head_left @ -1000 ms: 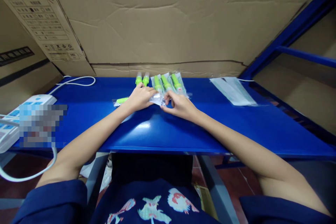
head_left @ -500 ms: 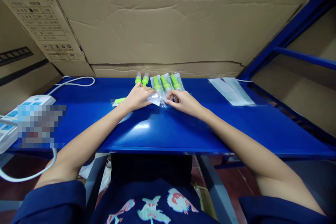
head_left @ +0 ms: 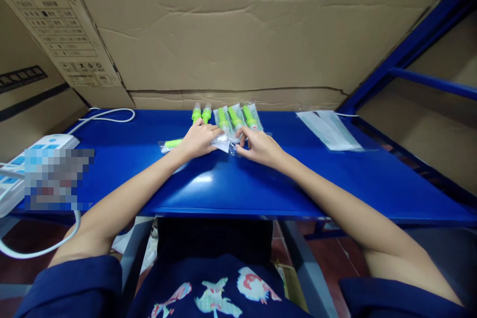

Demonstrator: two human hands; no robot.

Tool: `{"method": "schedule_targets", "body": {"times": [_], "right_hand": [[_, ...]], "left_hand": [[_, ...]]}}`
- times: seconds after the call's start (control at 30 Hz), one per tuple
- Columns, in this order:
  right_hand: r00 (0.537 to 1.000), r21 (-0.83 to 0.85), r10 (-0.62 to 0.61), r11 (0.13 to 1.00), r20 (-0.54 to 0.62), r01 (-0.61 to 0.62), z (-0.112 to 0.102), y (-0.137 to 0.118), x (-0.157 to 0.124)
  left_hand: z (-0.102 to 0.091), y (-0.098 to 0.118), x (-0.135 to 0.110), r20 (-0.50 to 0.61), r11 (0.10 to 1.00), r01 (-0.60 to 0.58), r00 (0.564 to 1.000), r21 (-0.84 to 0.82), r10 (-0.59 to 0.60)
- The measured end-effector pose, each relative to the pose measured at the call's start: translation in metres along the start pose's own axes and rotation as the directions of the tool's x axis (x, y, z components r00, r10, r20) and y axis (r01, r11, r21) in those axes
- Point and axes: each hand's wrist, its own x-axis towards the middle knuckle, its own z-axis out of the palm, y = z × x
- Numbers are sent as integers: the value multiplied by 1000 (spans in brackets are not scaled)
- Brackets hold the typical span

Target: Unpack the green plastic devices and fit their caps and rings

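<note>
Both hands rest on the blue table (head_left: 231, 184) near its far edge. My left hand (head_left: 197, 140) presses on a clear plastic bag with a green-capped tube (head_left: 172, 143) sticking out to its left. My right hand (head_left: 258, 146) pinches the near ends of the clear bags of green tubes (head_left: 236, 119) laid side by side. Two bare green-capped tubes (head_left: 201, 112) lie just beyond my left hand. The fingers of both hands are curled on the plastic.
A stack of flat clear bags (head_left: 330, 130) lies at the right rear. A white power strip (head_left: 22, 169) and its cable (head_left: 106, 115) sit on the left. Cardboard boxes (head_left: 231, 35) wall the back and left. A blue rack frame (head_left: 413, 44) rises on the right.
My right hand has shifted slightly along the near ends of the bags. My left hand has stayed on its bag.
</note>
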Motion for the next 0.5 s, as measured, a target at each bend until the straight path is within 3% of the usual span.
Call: {"method": "schedule_targets", "body": {"times": [0.1, 0.27, 0.5], "right_hand": [[999, 3, 15, 1000, -39, -15, 2, 6, 2], [996, 278, 77, 959, -46, -62, 4, 11, 5], [954, 628, 293, 733, 56, -262, 4, 14, 12]], "left_hand": [[0, -1, 0, -6, 1000, 2, 1000, 1, -2], [2, 0, 1, -1, 999, -9, 1000, -35, 9], [3, 0, 1, -16, 994, -88, 996, -65, 87]]}}
